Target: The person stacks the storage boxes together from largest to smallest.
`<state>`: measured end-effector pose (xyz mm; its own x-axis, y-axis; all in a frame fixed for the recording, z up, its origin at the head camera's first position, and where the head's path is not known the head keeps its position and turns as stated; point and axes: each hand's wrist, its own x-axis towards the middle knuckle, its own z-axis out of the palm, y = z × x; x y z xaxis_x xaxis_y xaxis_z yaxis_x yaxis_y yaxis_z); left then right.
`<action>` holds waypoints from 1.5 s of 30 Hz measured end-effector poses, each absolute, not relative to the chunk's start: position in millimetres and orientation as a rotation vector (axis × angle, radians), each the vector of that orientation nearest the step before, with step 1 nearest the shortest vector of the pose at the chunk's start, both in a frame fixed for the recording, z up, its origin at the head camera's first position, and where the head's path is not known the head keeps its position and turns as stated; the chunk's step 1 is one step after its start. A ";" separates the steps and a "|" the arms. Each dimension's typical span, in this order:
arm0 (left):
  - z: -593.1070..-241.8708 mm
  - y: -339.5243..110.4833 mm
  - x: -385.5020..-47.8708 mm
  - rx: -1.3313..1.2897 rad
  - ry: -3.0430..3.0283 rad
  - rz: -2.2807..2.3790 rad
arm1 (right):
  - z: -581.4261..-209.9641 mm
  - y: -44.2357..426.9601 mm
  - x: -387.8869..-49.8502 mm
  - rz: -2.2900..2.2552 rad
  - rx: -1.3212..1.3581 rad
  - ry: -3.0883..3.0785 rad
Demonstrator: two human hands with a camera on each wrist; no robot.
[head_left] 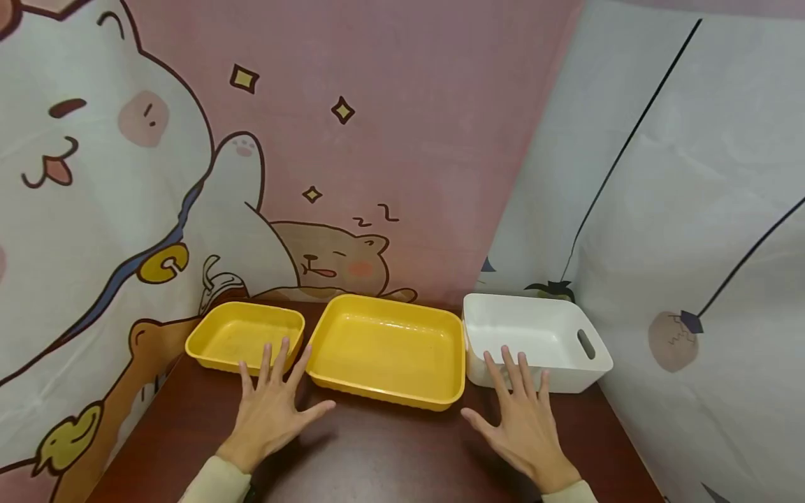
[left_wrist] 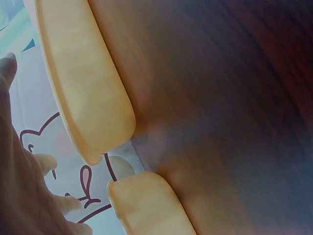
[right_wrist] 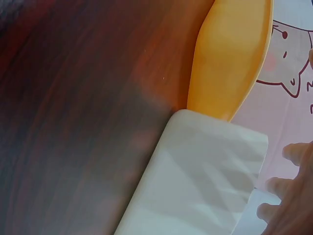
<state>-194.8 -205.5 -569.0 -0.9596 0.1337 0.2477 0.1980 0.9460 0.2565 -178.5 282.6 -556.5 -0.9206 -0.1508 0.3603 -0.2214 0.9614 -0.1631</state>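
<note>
Currently, three containers stand in a row along the far side of the desk. The small yellow tray occupies the left position, the large yellow tray the centre, and the white bin the right. A narrow gap separates the two trays; the bin sits directly beside the large tray, its handle slot facing right. Both hands are raised above the desk, palms down, with fingers extended and spread. The left hand is positioned at the near side of the small yellow tray, thumb pointing right. The right hand is positioned at the near side of the white bin, thumb pointing left. Light-coloured sleeves end at the wrists. A printed backdrop with cartoon animals rises behind the containers, and its pale section continues along the right side.
</note>
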 end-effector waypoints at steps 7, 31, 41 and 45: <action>-574.4 -202.6 -191.9 -0.234 -2.879 -0.449 | -560.0 277.4 -175.5 0.327 0.301 -2.730; -574.6 -194.3 -203.0 -0.181 -2.798 -0.511 | -566.9 240.7 -178.4 0.433 0.449 -2.499; -574.2 -187.1 -210.1 -0.173 -2.764 -0.546 | -572.7 228.0 -184.4 0.468 0.467 -2.396; -577.6 -185.8 -212.7 -0.164 -2.754 -0.544 | -576.2 225.6 -187.1 0.505 0.449 -2.388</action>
